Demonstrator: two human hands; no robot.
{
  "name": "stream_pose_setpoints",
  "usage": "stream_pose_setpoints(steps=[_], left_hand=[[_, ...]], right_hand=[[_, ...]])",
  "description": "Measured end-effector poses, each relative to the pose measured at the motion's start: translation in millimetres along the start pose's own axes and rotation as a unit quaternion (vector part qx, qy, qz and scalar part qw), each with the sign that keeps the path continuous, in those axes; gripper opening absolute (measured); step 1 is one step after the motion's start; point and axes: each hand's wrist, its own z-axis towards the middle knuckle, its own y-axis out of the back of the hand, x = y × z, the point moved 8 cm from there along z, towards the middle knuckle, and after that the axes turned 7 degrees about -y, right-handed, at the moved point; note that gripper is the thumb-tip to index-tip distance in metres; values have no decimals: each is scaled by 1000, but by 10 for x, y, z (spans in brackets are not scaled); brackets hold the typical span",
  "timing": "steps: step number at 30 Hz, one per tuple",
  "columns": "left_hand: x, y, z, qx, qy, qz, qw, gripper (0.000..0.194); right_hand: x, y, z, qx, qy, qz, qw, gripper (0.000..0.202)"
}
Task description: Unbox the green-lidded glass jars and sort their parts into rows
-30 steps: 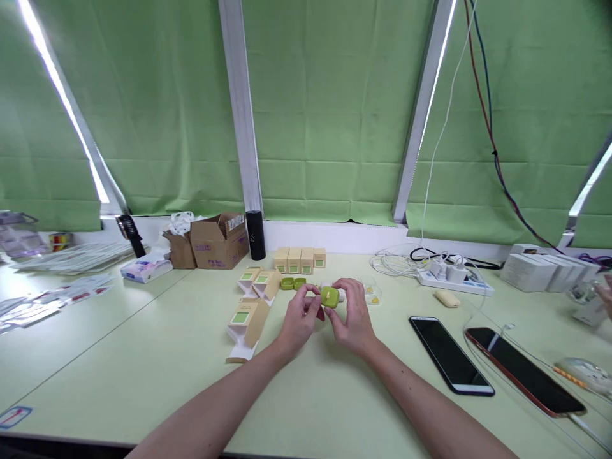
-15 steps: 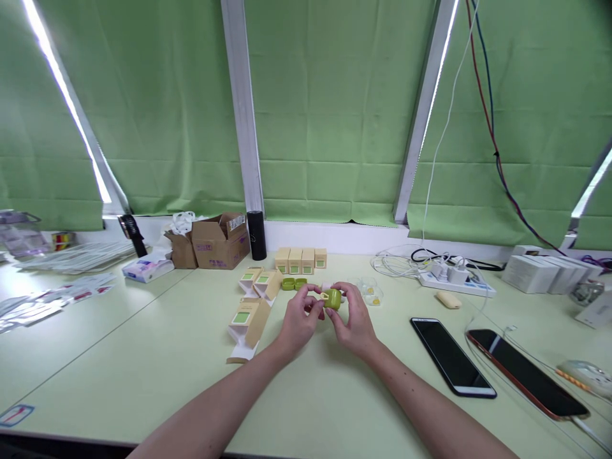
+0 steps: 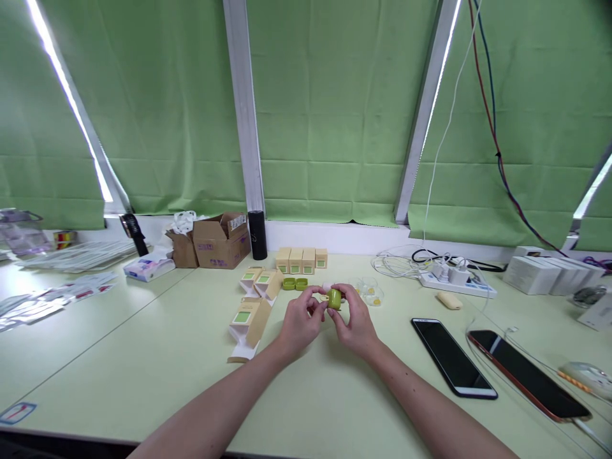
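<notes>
Between my two hands, above the table, is a small, rounded olive-green case with a pale loop on its left side. My right hand grips the case between thumb and fingers. My left hand pinches at the loop side, its thumb and fingertips closed there; exactly what they press on is partly hidden. Two square olive-green pieces lie just beyond my left hand. Opened small cardboard boxes with green labels lie to the left. Clear plastic pieces with yellow spots lie beyond my right hand.
Several closed small boxes stand at the back, near a black cylinder and a large carton. A power strip with cables sits back right. Two phones and a cream oval object lie on the right.
The olive-green case has turned slightly in my fingers and shifted a little to the right. Both hands keep nearly the same place, and the view has shifted very slightly.
</notes>
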Motion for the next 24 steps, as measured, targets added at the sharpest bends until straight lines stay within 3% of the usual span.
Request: stream_pose_setpoints(steps=[13, 24], left_hand=[[15, 39, 7, -8, 6, 46, 999, 16], [43, 31, 12, -21, 39, -12, 999, 15]], right_hand=[[34, 3, 1, 7, 8, 4, 1000, 41], [30, -17, -18, 16, 24, -12, 1000, 45]])
